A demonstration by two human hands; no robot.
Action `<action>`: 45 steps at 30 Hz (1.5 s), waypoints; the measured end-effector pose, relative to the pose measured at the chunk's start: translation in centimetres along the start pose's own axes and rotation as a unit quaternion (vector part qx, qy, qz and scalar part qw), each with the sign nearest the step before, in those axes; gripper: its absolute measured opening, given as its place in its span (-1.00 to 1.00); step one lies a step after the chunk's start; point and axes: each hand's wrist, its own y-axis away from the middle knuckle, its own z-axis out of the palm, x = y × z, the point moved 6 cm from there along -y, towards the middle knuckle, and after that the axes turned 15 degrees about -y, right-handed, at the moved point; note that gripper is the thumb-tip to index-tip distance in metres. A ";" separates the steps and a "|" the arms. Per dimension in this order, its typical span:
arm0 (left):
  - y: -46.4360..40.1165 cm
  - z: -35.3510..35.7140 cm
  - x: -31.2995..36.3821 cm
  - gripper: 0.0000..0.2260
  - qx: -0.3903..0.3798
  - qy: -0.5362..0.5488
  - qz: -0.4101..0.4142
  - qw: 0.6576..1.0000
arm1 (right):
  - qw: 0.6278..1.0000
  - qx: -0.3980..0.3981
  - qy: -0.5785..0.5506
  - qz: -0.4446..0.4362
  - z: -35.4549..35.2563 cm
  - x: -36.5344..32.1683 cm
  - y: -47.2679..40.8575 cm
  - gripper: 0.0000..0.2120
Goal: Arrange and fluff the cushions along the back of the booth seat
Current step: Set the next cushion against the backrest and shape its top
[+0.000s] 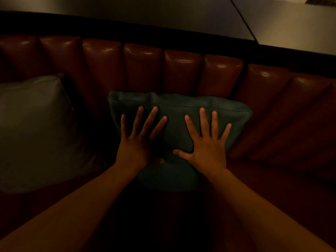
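A dark teal cushion [178,113] leans against the channelled brown leather backrest [181,70] of the booth, in the middle of the view. My left hand [140,140] lies flat on its left half with the fingers spread. My right hand [205,142] presses flat on its right half, fingers also spread, thumb pointing inward. Neither hand grips the fabric. A second, grey-green cushion [34,128] rests against the backrest at the left, apart from the teal one.
The brown seat [281,188] stretches to the right with nothing on it. Above the backrest runs a dark ledge [163,31] and a grey wall. The light is dim.
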 end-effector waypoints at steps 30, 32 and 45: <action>-0.8 -1.2 -1.0 0.10 0.039 0.011 0.012 0.999 | 0.999 0.019 0.015 -0.021 -2.4 0.5 -0.1 0.02; -0.6 -2.7 -0.8 0.12 0.051 0.008 0.019 0.998 | 0.999 0.036 0.004 0.001 -4.4 1.6 1.2 -0.01; -0.2 -13.9 20.9 -0.14 0.117 0.094 0.209 0.966 | 0.962 0.111 0.038 0.247 -19.0 19.3 19.6 -0.16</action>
